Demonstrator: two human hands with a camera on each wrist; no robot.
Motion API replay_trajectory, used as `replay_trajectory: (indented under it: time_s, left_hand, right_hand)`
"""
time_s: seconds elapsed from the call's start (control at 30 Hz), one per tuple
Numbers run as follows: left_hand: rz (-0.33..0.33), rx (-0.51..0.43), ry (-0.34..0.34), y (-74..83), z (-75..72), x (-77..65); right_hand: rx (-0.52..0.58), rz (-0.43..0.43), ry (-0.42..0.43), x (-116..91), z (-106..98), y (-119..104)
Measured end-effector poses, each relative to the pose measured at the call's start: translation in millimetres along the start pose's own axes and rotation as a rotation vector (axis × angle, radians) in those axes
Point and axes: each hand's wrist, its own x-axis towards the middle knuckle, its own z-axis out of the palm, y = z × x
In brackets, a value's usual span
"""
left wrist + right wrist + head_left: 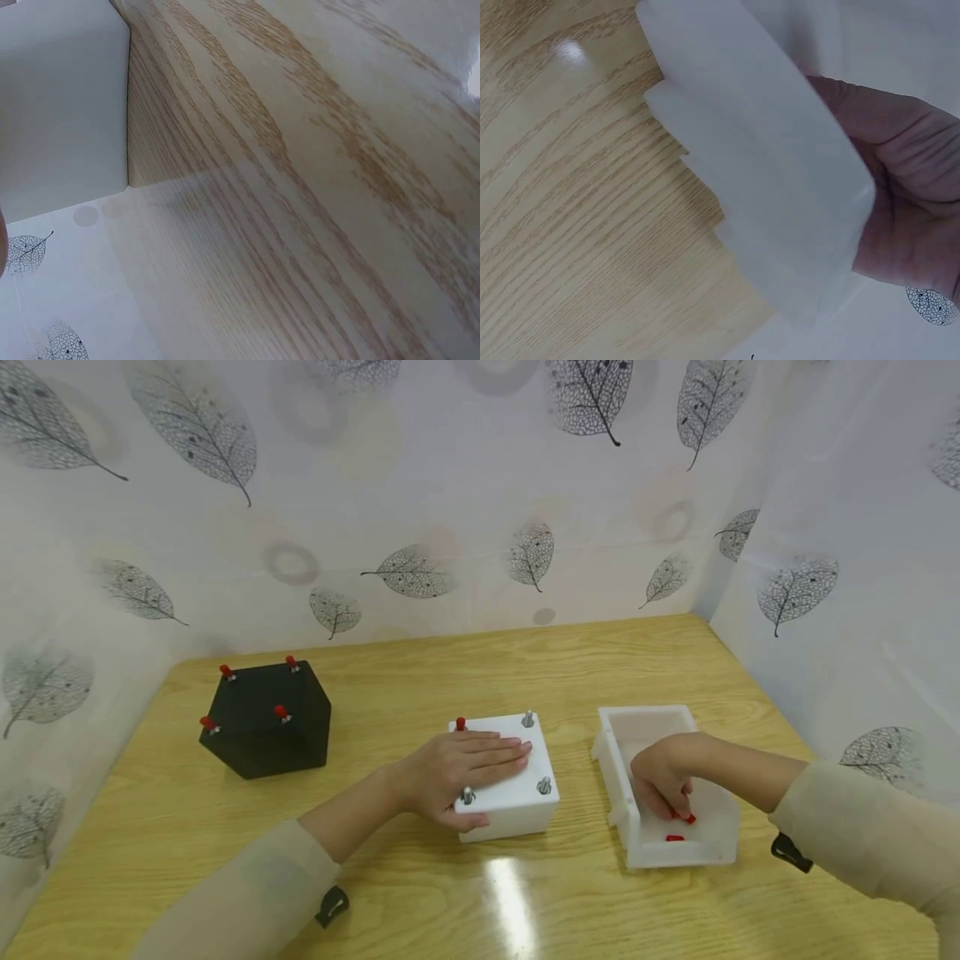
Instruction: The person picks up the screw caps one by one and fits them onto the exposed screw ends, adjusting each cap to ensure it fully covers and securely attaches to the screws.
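My left hand (468, 768) rests on top of a white box (513, 818), its fingers extended across the top and the thumb along the front side. Metal bolts stand at the box's corners: a red cap (461, 724) covers the back-left one, while the back-right bolt (528, 719), the front-right bolt (545, 785) and the front-left bolt (468, 795) are bare. Inside a white plastic bin (621, 785), my right hand (663, 774) points its fingers down at small red caps (689, 818). Whether the fingertips pinch one is hidden. The right wrist view shows the hand (907, 172) behind the bin's wall.
A black box (270, 718) stands at the left of the wooden table (405, 902), with red-capped bolts at its top corners. One more red cap (675, 838) lies at the bin's near end. Leaf-patterned sheeting (450, 485) borders the table's back and sides.
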Motion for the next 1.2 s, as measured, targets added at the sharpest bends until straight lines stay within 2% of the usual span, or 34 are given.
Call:
replay_trajectory:
  time_s: [0.33, 0.57, 0.7, 0.97, 1.2]
  left_hand:
    - [-0.003, 0.003, 0.003, 1.2, -1.7, -0.6]
    - [0.007, 0.005, 0.01, 0.2, -1.6, -0.7]
    - [0.012, 0.004, 0.011, -0.7, -1.3, -0.2]
    - [0.005, 0.001, 0.001, -0.8, -1.4, -1.1]
    - [0.014, 0.001, 0.009, -1.3, -1.3, -0.8]
  right_hand:
    - [-0.004, -0.052, 0.067, 1, 5, 2]
    - [0.111, -0.047, 0.107, -4, 11, 1]
    - [0.17, -0.031, 0.096, -6, 12, 2]
    - [0.207, -0.057, 0.082, -2, 9, 12]
    - [0.315, -0.058, 0.043, 0, 10, 15]
